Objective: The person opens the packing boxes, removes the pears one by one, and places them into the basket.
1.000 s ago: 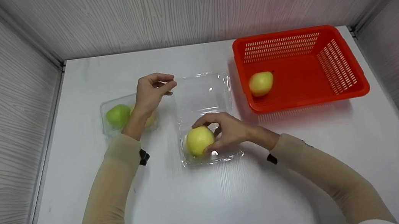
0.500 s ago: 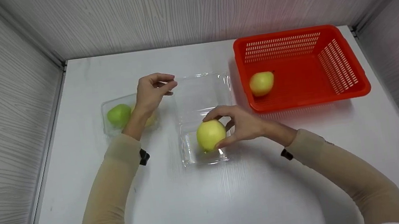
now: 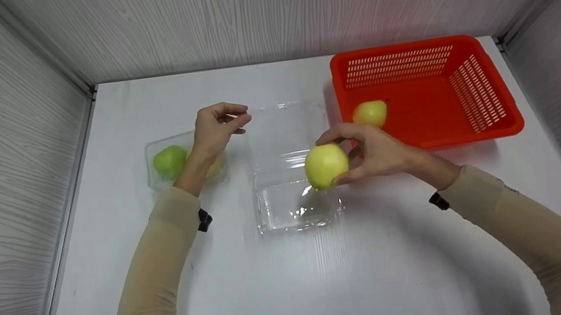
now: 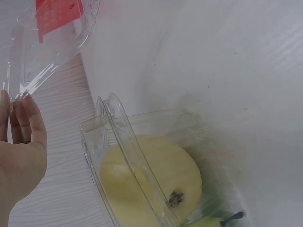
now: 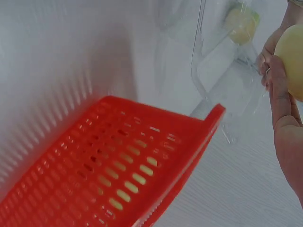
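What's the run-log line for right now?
right hand: holds yellow fruit; left hand: pinches clear container by edge; red basket: second fruit inside

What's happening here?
A person's right hand holds a yellow fruit raised near the right edge of an open clear clamshell, which is empty. The left hand pinches the clamshell's lid edge. Another yellow fruit sits in the red basket; a second clear container holds a green fruit and a yellow one.
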Available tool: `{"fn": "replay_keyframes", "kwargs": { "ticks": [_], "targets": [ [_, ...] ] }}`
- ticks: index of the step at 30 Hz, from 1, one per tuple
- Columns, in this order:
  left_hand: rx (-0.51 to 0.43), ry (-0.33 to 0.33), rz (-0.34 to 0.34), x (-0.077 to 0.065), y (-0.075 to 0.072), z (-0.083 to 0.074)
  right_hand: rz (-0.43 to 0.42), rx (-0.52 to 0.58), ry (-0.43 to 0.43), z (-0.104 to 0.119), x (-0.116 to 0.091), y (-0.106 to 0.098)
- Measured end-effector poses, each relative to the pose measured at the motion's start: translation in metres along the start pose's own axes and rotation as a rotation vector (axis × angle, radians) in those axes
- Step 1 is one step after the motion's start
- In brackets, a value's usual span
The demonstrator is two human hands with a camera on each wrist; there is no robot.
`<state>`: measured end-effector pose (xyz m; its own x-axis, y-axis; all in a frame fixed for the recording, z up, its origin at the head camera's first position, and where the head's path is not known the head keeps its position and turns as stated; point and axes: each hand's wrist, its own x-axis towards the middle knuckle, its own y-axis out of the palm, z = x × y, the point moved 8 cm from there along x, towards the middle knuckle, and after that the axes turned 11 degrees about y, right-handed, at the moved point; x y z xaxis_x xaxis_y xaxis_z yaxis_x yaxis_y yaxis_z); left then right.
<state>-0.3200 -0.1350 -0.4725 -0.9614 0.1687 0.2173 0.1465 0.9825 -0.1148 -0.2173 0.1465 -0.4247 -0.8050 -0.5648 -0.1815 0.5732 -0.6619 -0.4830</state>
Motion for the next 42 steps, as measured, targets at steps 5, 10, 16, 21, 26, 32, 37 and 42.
{"fn": "replay_keyframes", "kwargs": {
  "ticks": [5,10,16,21,26,32,37,42],
  "targets": [
    [0.012,-0.004,0.000,0.000,-0.001,0.001,-0.052,-0.047,0.004,0.000,-0.010,-0.027],
    [0.018,-0.015,-0.004,-0.001,-0.001,0.001,-0.103,-0.095,-0.018,0.002,-0.018,-0.049],
    [0.024,-0.010,0.001,-0.002,-0.002,0.000,-0.166,-0.141,0.040,-0.005,-0.027,-0.075],
    [-0.010,-0.014,0.009,-0.003,-0.003,-0.001,-0.220,-0.157,0.112,-0.016,-0.032,-0.097],
    [-0.006,-0.020,0.004,-0.003,-0.005,0.000,-0.279,-0.171,0.152,-0.029,-0.036,-0.116],
    [0.042,-0.020,0.003,-0.002,-0.004,0.001,-0.327,-0.185,0.244,-0.055,-0.041,-0.134],
    [0.043,-0.025,-0.002,-0.002,-0.004,0.001,-0.330,-0.185,0.321,-0.076,-0.042,-0.141],
    [0.035,-0.032,-0.003,-0.002,-0.004,0.002,-0.286,-0.225,0.394,-0.096,-0.040,-0.138]
  ]
}}
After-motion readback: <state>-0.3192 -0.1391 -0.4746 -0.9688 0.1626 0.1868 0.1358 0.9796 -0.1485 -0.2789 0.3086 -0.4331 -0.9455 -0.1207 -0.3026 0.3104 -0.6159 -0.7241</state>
